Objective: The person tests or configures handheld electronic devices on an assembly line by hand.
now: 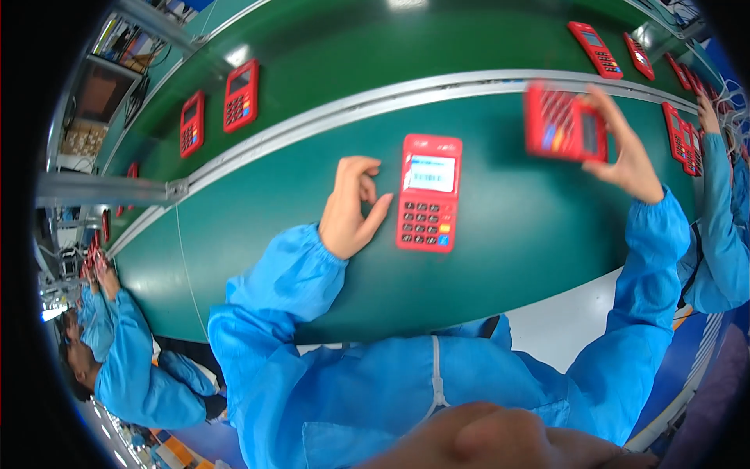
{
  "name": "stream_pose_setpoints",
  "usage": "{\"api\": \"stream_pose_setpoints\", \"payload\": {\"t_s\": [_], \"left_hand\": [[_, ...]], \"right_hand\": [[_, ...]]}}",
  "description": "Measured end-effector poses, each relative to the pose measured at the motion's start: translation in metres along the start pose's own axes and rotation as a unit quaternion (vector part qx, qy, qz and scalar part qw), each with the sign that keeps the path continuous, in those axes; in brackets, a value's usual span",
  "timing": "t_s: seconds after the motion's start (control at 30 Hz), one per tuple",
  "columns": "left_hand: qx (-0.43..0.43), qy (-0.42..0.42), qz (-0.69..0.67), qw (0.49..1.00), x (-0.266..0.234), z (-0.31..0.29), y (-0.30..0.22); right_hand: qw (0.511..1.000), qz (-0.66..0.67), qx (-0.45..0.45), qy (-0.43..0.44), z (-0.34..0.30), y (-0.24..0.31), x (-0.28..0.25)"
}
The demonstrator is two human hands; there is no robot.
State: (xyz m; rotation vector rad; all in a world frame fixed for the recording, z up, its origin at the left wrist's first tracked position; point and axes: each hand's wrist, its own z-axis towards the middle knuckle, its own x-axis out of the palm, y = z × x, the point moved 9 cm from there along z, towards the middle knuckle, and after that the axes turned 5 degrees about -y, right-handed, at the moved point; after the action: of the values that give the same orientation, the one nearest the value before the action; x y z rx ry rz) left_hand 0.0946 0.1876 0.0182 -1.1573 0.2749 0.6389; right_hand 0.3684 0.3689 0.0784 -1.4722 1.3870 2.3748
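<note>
A red card payment terminal (425,221) lies face up on the green work table (351,289), its screen lit and its keypad toward me. Just left of it is my left hand (353,205), fingers loosely curled with the thumb apart from the index finger; nothing shows between them. Raised to the right, my right hand (625,156) grips a second red payment terminal (564,123) by its screen end. That terminal is turned sideways with its keys to the left, blurred by motion, and its screen looks dark.
Beyond a metal rail (328,108) runs a green belt (336,62) carrying several red terminals, such as one at left (241,95) and another at right (596,50). More terminals (683,139) lie by a co-worker's arm (715,203) at right. Co-workers (144,352) sit at left.
</note>
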Motion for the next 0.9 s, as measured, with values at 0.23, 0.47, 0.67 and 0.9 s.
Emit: {"api": "stream_pose_setpoints", "payload": {"t_s": [0.23, 0.47, 0.67, 0.9], "left_hand": [[-0.001, 0.062, 0.005, 0.998, 0.022, -0.016, -0.019], [-0.073, 0.120, -0.012, 0.990, 0.025, -0.029, -0.023], [-0.086, 0.133, -0.026, 0.987, 0.028, -0.030, -0.023], [-0.118, 0.088, -0.025, 0.989, 0.011, -0.044, -0.014]], "right_hand": [[0.940, -0.272, -0.144, 0.146, -0.028, 0.053, 0.079], [0.994, -0.024, 0.107, 0.010, -0.069, 0.048, 0.075], [0.998, 0.033, 0.038, 0.023, -0.065, 0.064, 0.122], [0.998, -0.039, -0.039, 0.019, -0.048, 0.084, 0.146]]}}
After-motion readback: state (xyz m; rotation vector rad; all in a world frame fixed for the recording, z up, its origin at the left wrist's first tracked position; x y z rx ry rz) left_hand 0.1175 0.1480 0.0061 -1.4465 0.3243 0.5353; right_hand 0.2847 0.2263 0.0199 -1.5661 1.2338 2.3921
